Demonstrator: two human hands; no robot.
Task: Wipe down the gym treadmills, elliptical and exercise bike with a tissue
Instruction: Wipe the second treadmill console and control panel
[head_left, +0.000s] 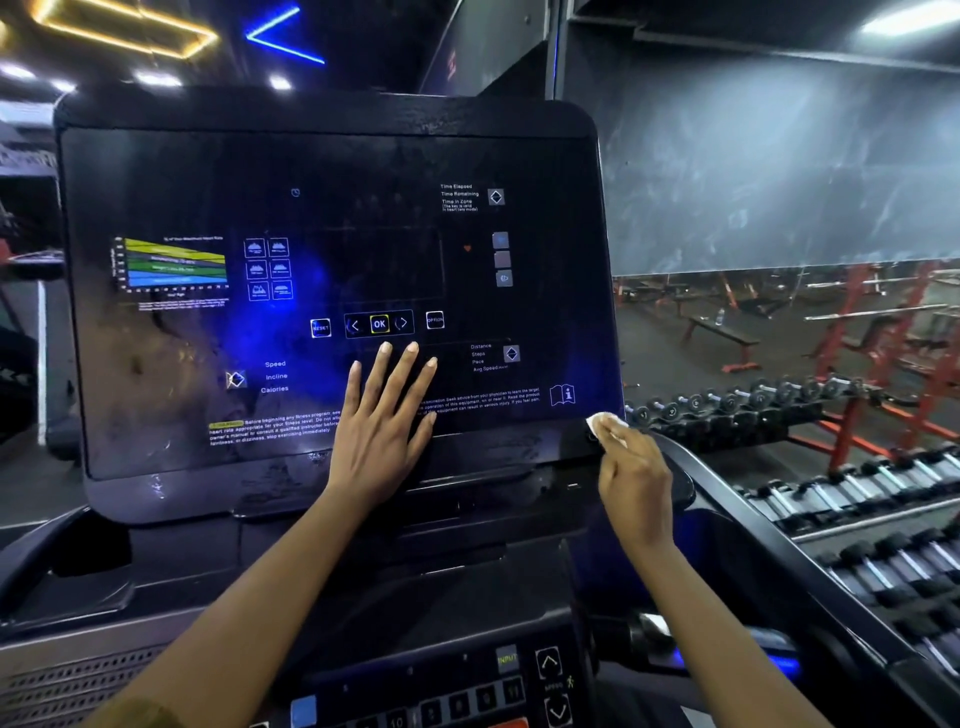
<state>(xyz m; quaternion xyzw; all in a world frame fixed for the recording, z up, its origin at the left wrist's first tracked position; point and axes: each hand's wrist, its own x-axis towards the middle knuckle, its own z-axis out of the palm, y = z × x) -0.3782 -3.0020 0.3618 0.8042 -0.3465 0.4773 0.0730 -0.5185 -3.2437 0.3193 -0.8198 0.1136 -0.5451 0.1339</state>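
Note:
A large black treadmill console panel (208, 171) fills the middle of the head view, printed with a heart-rate chart, an OK key and small labels. My left hand (382, 421) lies flat on the panel's lower middle, fingers straight and spread just under the OK key. My right hand (636, 483) pinches a small white tissue (605, 423) against the panel's lower right corner. The tissue sticks out past the fingertips; the fingers are curled round its lower part.
A lower keypad (467, 696) with arrow and number keys sits between my forearms. To the right stand racks of dumbbells (857, 519) and, beyond them, red weight benches (727, 338). A black side handrail (727, 509) curves past my right hand.

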